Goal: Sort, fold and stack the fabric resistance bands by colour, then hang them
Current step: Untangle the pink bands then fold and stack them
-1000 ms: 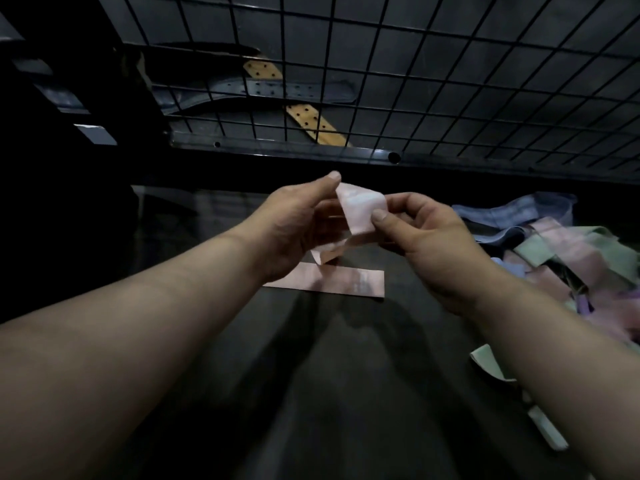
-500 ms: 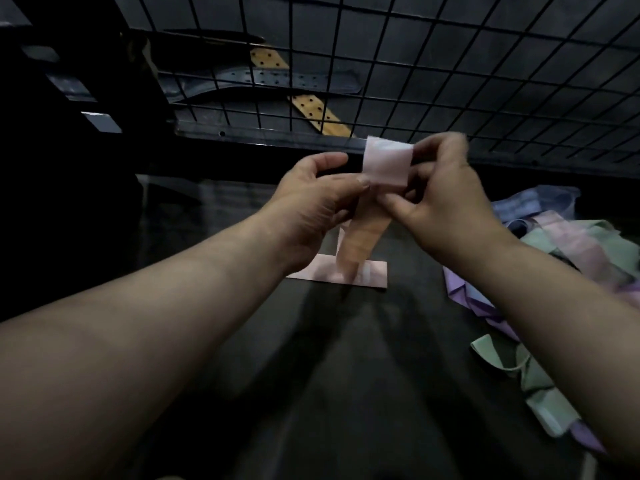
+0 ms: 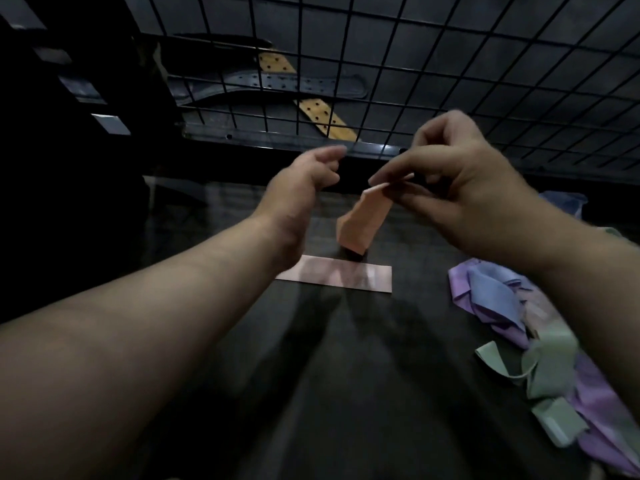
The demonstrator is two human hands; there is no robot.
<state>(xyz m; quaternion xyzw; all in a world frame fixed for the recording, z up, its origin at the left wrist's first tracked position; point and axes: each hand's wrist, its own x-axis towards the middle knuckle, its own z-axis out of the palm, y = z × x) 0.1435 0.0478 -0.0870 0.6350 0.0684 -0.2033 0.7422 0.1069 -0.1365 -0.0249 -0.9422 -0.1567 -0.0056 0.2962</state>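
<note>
- Dark tabletop [image 3: 311,393] stretches out in front of the person, with a black wire grid [image 3: 415,64] standing at its far edge and some perforated straps dimly visible beyond it.
- Right hand [image 3: 460,192] is raised above the table, its thumb and fingers pinching the top end of a folded pink band [image 3: 362,225].
- That held band hangs downward with a slight lean. Its lower end is just above the table, near the far edge of the flat pink band [image 3: 339,277], though I cannot tell if it touches.
- The flat pink band lies straight across in front of the person, long axis left to right, directly below and between both hands.
- Left hand [image 3: 304,188] is off the fabric, its fingers loosely curled around nothing, just left of the hanging band.
- To my eye, the hanging band is crosswise to the flat one, so it has to be swung level and parallel before stacking. The free left hand looks best placed to catch the lower end.
- Unsorted bands [image 3: 519,306] in purple, blue and green are heaped on the right, well apart from the pink pair.
</note>
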